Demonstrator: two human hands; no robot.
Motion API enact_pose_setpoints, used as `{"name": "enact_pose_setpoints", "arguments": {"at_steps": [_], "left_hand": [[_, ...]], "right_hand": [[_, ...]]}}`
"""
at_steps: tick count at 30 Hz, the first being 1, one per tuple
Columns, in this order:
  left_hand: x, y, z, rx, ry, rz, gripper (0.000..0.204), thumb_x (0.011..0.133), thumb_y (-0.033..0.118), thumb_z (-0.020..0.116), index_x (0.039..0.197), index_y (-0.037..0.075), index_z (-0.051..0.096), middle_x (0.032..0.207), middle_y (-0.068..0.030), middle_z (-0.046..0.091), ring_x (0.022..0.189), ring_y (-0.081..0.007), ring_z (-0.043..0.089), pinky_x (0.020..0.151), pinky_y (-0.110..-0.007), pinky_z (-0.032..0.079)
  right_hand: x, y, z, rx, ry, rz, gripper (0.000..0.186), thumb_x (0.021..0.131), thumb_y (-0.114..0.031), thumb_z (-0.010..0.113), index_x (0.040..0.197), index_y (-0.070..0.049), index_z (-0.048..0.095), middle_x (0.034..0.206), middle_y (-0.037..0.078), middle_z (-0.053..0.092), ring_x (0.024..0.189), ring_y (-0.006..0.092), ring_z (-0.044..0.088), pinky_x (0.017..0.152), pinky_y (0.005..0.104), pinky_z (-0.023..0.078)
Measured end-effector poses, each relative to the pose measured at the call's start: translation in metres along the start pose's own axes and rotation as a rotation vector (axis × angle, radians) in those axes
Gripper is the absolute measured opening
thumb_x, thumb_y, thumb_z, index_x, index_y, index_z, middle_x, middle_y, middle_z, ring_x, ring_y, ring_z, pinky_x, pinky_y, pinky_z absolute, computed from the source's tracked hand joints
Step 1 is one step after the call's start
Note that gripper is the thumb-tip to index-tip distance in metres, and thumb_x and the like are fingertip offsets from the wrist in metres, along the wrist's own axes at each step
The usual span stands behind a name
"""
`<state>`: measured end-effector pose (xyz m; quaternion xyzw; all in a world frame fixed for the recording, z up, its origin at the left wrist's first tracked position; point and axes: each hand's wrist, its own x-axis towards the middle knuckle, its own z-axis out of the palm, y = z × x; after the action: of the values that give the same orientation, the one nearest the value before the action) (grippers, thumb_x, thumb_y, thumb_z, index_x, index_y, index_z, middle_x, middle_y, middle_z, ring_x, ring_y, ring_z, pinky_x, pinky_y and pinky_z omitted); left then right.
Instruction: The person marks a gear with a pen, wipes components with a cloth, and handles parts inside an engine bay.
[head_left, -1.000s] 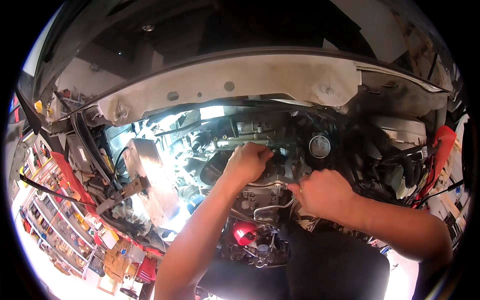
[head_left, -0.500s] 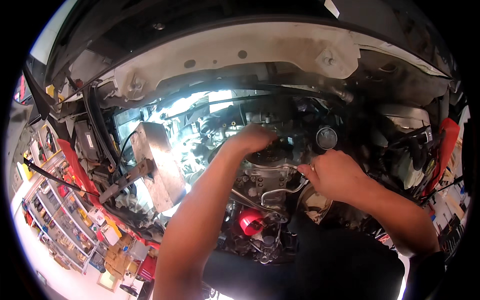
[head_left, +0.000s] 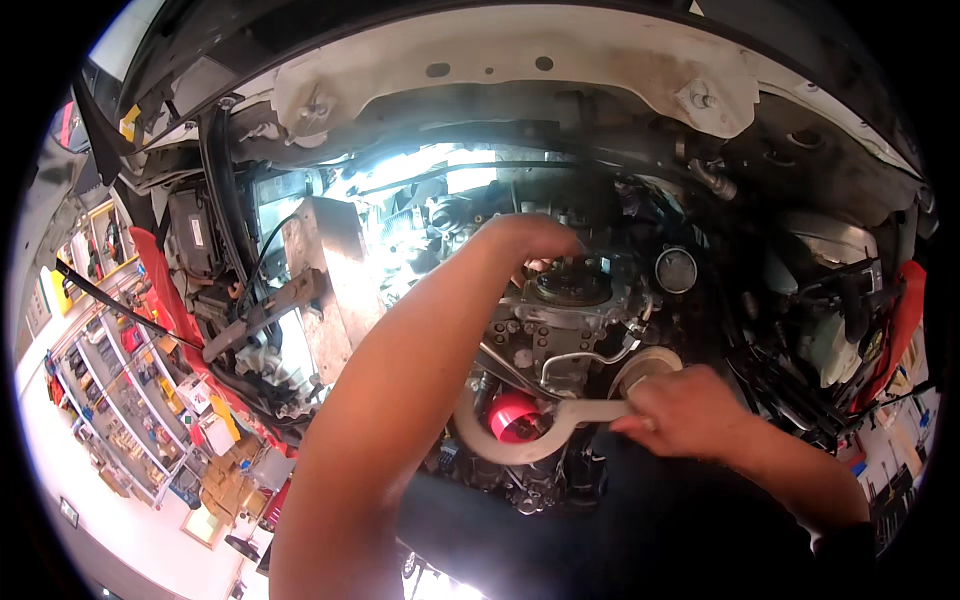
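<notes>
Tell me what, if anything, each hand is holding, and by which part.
The right hand grips a pale, hook-ended tool by its straight handle. The left hand is at the engine; whether it holds anything cannot be told.

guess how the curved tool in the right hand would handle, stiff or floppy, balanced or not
The curved tool looks stiff: the right hand holds one end and no sag shows. It's probably end-heavy, since the broad curve lies away from that grip.
</notes>
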<state>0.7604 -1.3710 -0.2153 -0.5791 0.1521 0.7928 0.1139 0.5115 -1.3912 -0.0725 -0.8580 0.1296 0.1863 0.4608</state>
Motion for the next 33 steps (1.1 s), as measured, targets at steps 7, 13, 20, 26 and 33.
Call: {"name": "enact_pose_setpoints", "arguments": {"at_steps": [7,13,20,26,33], "left_hand": [[-0.003,-0.007,0.008,0.101,0.095,0.029,0.055,0.094,0.040,0.050,0.137,0.005,0.048,0.145,-0.0175,0.041,0.133,-0.0325,0.041,0.101,-0.056,0.043],[-0.022,0.003,0.021,0.306,0.312,0.125,0.049,0.089,0.035,0.047,0.123,0.003,0.061,0.125,-0.0165,0.061,0.112,-0.0290,0.061,0.093,-0.039,0.048],[-0.016,-0.012,0.026,0.298,0.418,0.252,0.051,0.088,0.040,0.050,0.123,0.005,0.062,0.127,-0.0177,0.060,0.112,-0.0321,0.061,0.094,-0.040,0.047],[-0.022,-0.008,0.024,0.184,0.342,0.158,0.053,0.089,0.045,0.050,0.123,0.007,0.063,0.127,-0.0162,0.061,0.113,-0.0308,0.059,0.093,-0.041,0.047],[-0.004,-0.015,0.022,-0.025,0.252,0.052,0.050,0.086,0.035,0.061,0.123,0.001,0.060,0.124,-0.0179,0.058,0.107,-0.0283,0.057,0.085,-0.055,0.046]], "right_hand": [[0.018,-0.010,0.061,-0.097,-0.132,-0.337,0.044,0.094,-0.043,0.053,0.072,-0.005,0.053,0.061,0.009,0.056,0.053,0.0239,0.062,0.048,0.0351,0.051],[0.021,-0.016,0.088,-0.169,-0.081,-0.584,0.040,0.093,-0.036,0.055,0.064,-0.009,0.048,0.059,0.006,0.050,0.050,0.0189,0.057,0.042,0.0303,0.046],[0.027,-0.030,0.107,-0.352,-0.031,-0.762,0.018,0.080,-0.020,0.057,0.072,-0.004,0.057,0.063,0.006,0.055,0.053,0.0187,0.059,0.045,0.0286,0.047],[0.046,-0.013,0.052,-0.163,0.217,-0.701,0.015,0.084,-0.017,0.057,0.078,-0.005,0.062,0.067,0.006,0.055,0.060,0.0206,0.058,0.055,0.0295,0.049],[0.128,0.083,-0.003,0.206,0.017,0.299,0.043,0.089,-0.044,0.061,0.089,-0.001,0.068,0.083,0.015,0.068,0.079,0.0315,0.065,0.072,0.0418,0.049]]}}
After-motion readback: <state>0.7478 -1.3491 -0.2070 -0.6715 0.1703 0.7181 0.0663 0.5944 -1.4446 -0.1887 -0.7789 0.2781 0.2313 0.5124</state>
